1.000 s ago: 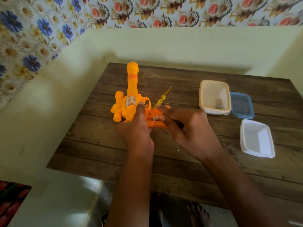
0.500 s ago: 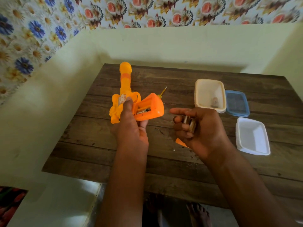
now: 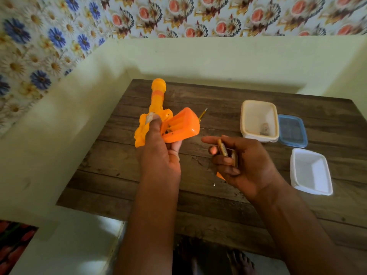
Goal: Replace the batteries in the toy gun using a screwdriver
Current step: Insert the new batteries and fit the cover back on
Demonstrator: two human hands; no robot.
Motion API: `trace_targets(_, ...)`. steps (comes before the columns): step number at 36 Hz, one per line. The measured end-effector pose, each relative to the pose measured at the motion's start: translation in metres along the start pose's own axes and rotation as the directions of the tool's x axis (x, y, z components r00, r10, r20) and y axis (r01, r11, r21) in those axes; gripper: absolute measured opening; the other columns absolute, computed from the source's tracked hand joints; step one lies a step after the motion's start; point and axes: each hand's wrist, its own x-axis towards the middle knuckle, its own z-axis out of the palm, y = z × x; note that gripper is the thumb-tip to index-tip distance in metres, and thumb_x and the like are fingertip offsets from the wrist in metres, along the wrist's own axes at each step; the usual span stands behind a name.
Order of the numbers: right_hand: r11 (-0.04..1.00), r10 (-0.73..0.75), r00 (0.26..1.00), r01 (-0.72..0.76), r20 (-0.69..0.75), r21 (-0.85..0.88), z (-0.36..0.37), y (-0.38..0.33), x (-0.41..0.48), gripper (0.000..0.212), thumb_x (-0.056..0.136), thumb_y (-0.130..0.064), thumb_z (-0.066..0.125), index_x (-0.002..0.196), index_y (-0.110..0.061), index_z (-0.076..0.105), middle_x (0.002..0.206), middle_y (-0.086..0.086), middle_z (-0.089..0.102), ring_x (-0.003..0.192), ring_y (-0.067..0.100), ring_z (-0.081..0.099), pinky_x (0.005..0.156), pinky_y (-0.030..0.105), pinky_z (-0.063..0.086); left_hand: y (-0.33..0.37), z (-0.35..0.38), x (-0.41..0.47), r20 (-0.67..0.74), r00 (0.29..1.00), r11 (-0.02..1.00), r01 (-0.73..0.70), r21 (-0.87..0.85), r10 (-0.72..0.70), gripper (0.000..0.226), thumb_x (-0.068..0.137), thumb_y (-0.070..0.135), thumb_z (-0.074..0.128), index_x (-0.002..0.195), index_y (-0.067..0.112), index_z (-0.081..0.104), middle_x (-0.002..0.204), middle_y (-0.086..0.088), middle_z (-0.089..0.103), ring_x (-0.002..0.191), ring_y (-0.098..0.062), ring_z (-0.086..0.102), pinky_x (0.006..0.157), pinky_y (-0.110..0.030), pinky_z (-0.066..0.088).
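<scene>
Orange plastic and long-barrelled, the toy gun [image 3: 156,108] was held up off the dark wooden plank bench [image 3: 218,211], over its far left part, with the barrel pointing toward the far edge. The left hand [image 3: 160,153] had its grip closed round the gun's body, thumb on a pale sticker. The broad orange handle stuck out to the right, its ribbed hollow apparently open, though it was too dim to tell what lay inside.

The right hand [image 3: 244,163] hovered just beside the handle, over the middle of the bench. Its grip was curled round what looked like two worn brownish batteries [image 3: 223,148], forefinger stretched toward the gun. Under that hand a small orange plastic piece [image 3: 220,175] lay on the boards, with a tiny metal screw [image 3: 214,184] near it.

The thin yellow tip of a screwdriver [image 3: 203,115] poked out behind the handle. Toward the right edge stood a cream rectangular plastic tub [image 3: 256,112] holding one small item, a blue plastic lid [image 3: 292,130] just beside it, and a white plastic tub [image 3: 309,171] nearer the front.
</scene>
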Motion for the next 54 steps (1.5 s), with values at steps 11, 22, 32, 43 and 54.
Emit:
trace_targets(11,0.973,-0.172,0.984,0.178,0.056,-0.146,-0.005,-0.002,-0.004,0.021,0.104,-0.017,0.049,0.089,-0.006,0.057,0.081,0.007,0.066,0.038,0.005,0.032,0.031,0.015,0.024,-0.02,-0.011,0.017,-0.038,0.994,0.986,-0.101,0.136,0.107,0.052,0.091,0.031,0.079,0.138,0.018,0.061,0.127,-0.003,0.073,0.105,-0.019,0.074,0.057,-0.028,0.062)
trace_targets(22,0.956,-0.256,0.965,0.262,0.066,-0.132,-0.012,-0.012,-0.004,0.02,0.099,-0.007,0.046,0.105,-0.002,0.064,0.077,0.011,0.061,0.041,0.006,0.033,0.032,0.017,0.024,-0.039,-0.01,0.031,-0.15,0.976,0.938,-0.1,0.331,0.158,0.058,0.085,0.043,0.083,0.132,0.02,0.057,0.119,-0.001,0.069,0.104,-0.019,0.071,0.05,-0.024,0.055)
trace_targets(32,0.436,-0.668,0.715,0.601,0.206,-0.67,-0.011,-0.009,-0.01,0.011,0.098,-0.011,0.067,0.094,0.0,0.069,0.065,0.007,0.069,0.043,0.007,0.052,0.045,0.018,0.041,-0.046,-0.011,0.03,-0.155,0.959,0.897,-0.154,0.414,0.236,0.05,0.084,0.035,0.085,0.122,0.022,0.055,0.109,0.003,0.068,0.095,-0.017,0.071,0.061,-0.033,0.059)
trace_targets(43,-0.098,-0.645,0.651,0.448,0.4,-0.889,0.001,0.009,-0.001,0.012,0.094,-0.023,0.074,0.104,-0.025,0.08,0.082,-0.012,0.074,0.079,0.002,0.065,0.07,0.015,0.05,-0.054,-0.012,0.033,-0.1,0.951,0.874,-0.225,0.431,0.294,0.09,0.049,0.066,0.083,0.127,0.023,0.063,0.112,0.001,0.076,0.096,-0.022,0.077,0.083,-0.048,0.065)
trace_targets(54,0.206,-0.598,0.751,0.48,0.279,-0.853,-0.001,0.003,0.003,0.015,0.093,-0.019,0.075,0.105,-0.025,0.082,0.082,-0.011,0.08,0.07,0.004,0.072,0.067,0.013,0.053,-0.055,-0.015,0.039,-0.127,0.946,0.863,-0.209,0.46,0.297,0.055,0.079,0.043,0.087,0.123,0.019,0.065,0.11,-0.001,0.076,0.095,-0.022,0.077,0.084,-0.047,0.065)
